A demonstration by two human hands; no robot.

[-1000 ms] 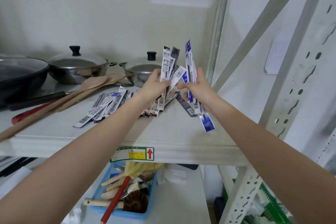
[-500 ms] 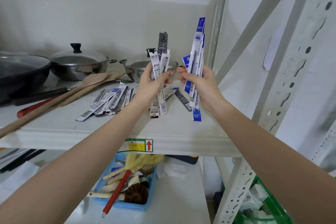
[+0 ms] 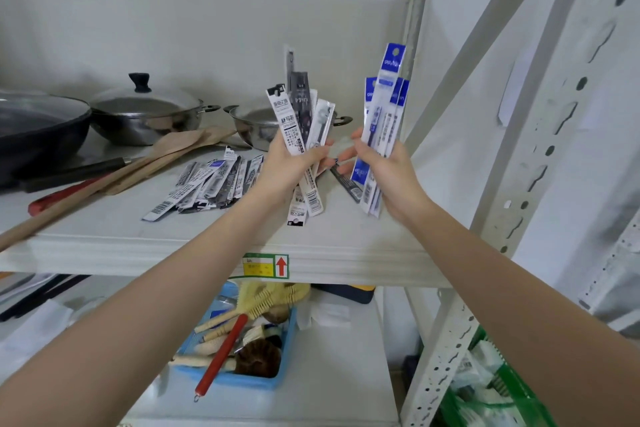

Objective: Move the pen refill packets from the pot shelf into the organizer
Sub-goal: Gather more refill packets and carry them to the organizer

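Two bare forearms reach up from the lower corners toward a pale grey metal shelf (image 3: 214, 246) at about chest height. The left hand (image 3: 289, 166) has its fingers (image 3: 320, 149) closed around a fanned bundle of long, narrow black-and-white pen refill packets (image 3: 299, 121), held upright above the shelf with their lower ends hanging just over its surface. The right hand (image 3: 388, 173), close beside it but not touching, has its fingers curled tight on a second upright bundle of blue-and-white pen refill packets (image 3: 384, 114), the tallest one rising above the rest. Between the two hands, one dark packet (image 3: 346, 180) lies flat on the shelf, partly hidden. To the left of the hands, a loose heap of more refill packets (image 3: 207, 184) lies spread on the shelf, most with barcoded ends pointing toward the shelf's front edge. Behind the heap stand a steel pot with a glass lid and black knob (image 3: 145, 111), a second smaller steel pot (image 3: 256, 125) partly hidden by the left-hand bundle, and, at far left, a wide dark pan (image 3: 38, 128). Long wooden spatulas (image 3: 138, 163) and a red-handled tool (image 3: 59, 196) lie slanted across the shelf in front of the pots. A green, yellow and red sticker with an upward arrow (image 3: 265, 266) sits on the shelf's front lip. On the shelf below, a light blue plastic tray (image 3: 287, 350) holds brushes and wooden-handled tools. A green basket (image 3: 512, 388) shows at lower right, its contents blurred.
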